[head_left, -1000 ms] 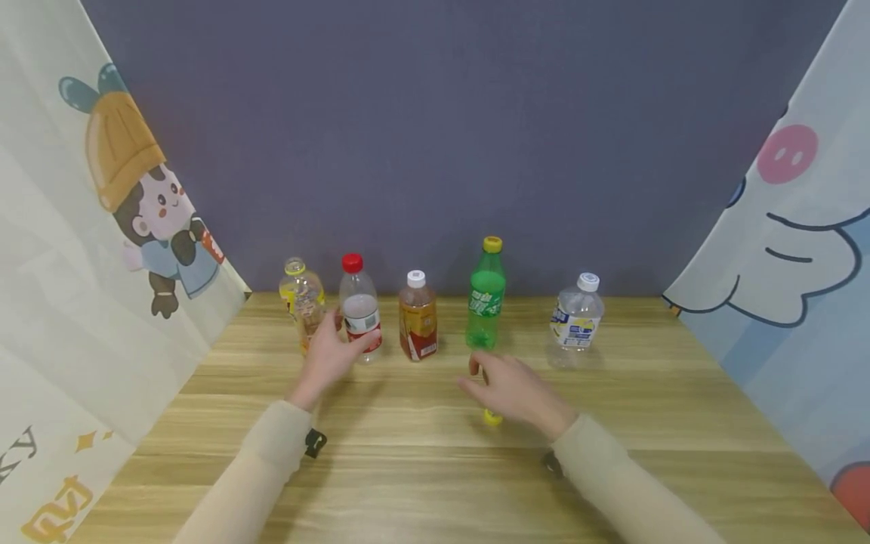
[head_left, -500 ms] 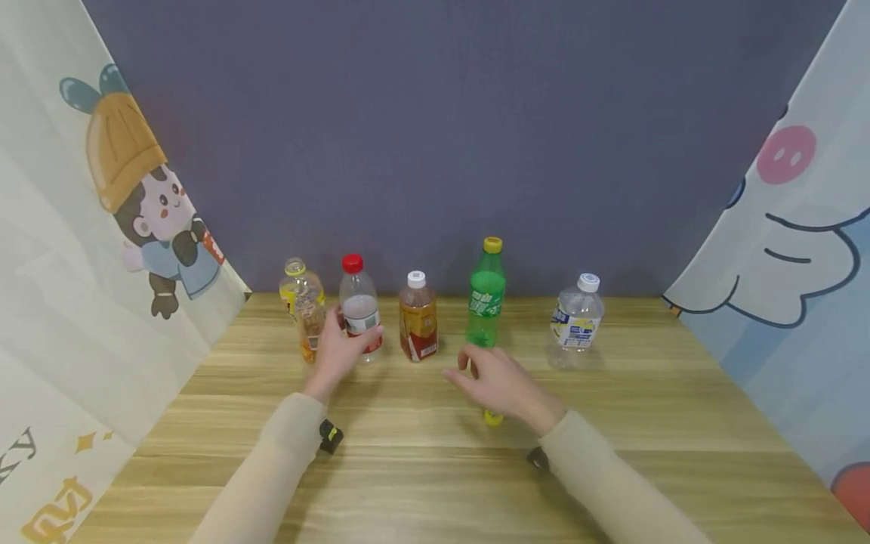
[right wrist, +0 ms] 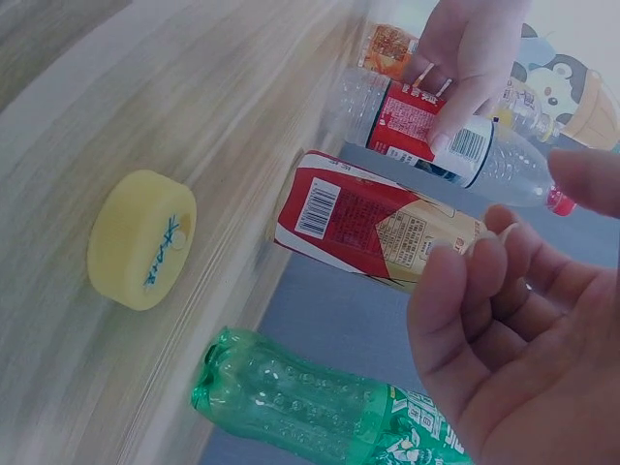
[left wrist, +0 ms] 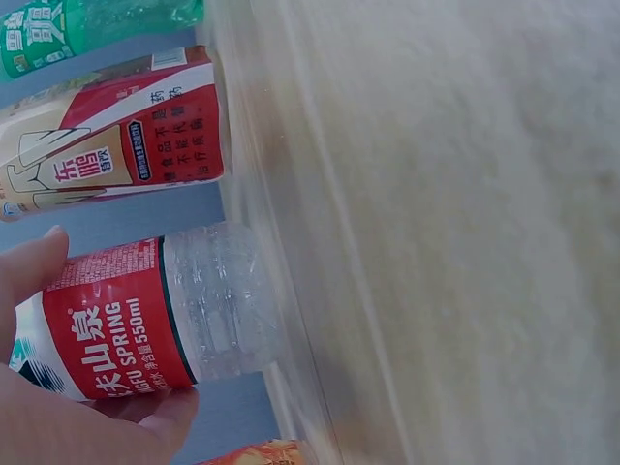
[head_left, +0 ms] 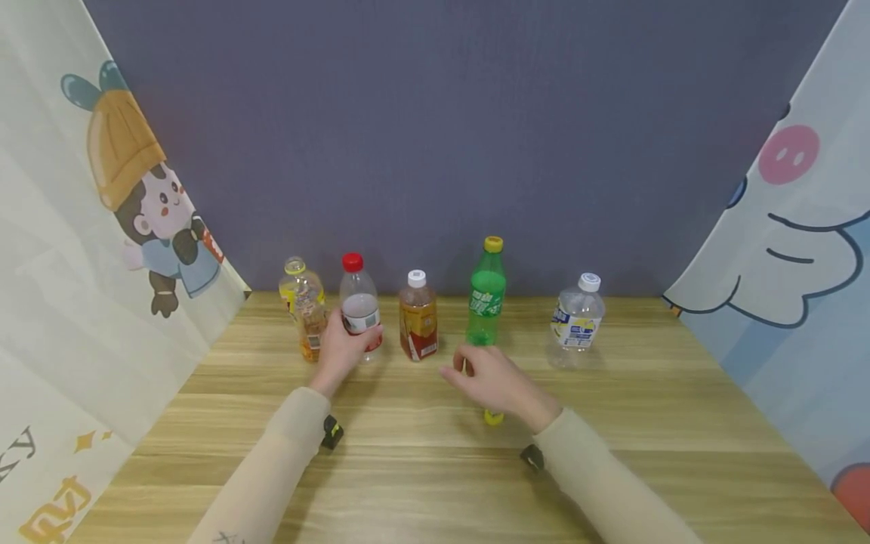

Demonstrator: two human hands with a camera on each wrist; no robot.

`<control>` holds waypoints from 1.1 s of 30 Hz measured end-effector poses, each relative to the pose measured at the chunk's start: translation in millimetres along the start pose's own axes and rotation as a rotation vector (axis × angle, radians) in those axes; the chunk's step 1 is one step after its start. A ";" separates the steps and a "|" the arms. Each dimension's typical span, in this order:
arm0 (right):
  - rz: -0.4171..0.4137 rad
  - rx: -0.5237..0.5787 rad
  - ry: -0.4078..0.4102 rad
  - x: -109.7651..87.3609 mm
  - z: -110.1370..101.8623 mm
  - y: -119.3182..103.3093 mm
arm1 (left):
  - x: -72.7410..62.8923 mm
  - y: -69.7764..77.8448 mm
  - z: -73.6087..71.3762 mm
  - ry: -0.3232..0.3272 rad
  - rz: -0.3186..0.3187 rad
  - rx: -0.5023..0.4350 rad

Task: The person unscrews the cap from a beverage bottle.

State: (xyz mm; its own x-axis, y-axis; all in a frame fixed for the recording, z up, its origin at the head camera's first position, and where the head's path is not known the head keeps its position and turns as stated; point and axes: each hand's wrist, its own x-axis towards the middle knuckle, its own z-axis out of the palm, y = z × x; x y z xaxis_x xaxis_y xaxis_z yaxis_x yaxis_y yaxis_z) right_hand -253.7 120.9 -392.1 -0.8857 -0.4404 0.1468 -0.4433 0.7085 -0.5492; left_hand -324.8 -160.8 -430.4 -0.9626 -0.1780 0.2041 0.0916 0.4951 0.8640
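My left hand (head_left: 340,349) grips a clear water bottle (head_left: 359,306) with a red cap; its red-and-white label (left wrist: 116,320) shows in the left wrist view. The bottle stands upright on the table. My right hand (head_left: 491,378) hovers in front of a green soda bottle (head_left: 484,302), fingers loosely curled around nothing. Below that hand lies a round yellow bottle cap (right wrist: 140,240) with blue writing, partly hidden in the head view. Between the water and soda bottles stands a white-capped bottle (head_left: 418,325) with a brown-and-red label.
At the left of the row stands an uncapped bottle (head_left: 303,310) with a yellow neck ring. A squat clear bottle (head_left: 576,325) with a white cap stands at the right. Behind them rises a dark blue backdrop (head_left: 421,136); printed curtains (head_left: 802,249) hang at the sides.
My left hand has settled around the water bottle, its forearm shifting right. My right hand has moved slightly left. The bottles have stayed in place.
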 end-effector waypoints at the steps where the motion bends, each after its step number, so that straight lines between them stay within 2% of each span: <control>1: -0.001 0.001 0.000 0.2 0.1 0.3 | -0.4 0.5 -0.2 -0.002 0.000 -0.001; 10: 0.004 0.043 0.017 1.6 -1.7 -1.1 | -8.6 6.5 -6.2 -0.031 0.011 -0.057; 18: 0.016 0.082 0.049 6.2 -4.9 -5.3 | -16.0 10.6 -12.8 -0.026 0.090 0.014; 26: 0.083 0.120 0.086 13.4 -9.4 -14.5 | -24.1 18.3 -16.6 -0.068 0.200 0.049; 33: 0.029 0.092 0.164 25.2 -17.5 -28.7 | -30.5 21.5 -14.6 -0.075 0.248 0.128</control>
State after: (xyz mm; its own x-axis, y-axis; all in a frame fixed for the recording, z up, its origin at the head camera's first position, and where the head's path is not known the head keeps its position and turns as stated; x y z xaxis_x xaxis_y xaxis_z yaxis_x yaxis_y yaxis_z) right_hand -265.7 99.1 -358.3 -0.9120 -0.3193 0.2576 -0.4092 0.6628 -0.6270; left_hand -289.8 -157.1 -411.3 -0.9315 0.0225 0.3632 0.2979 0.6202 0.7257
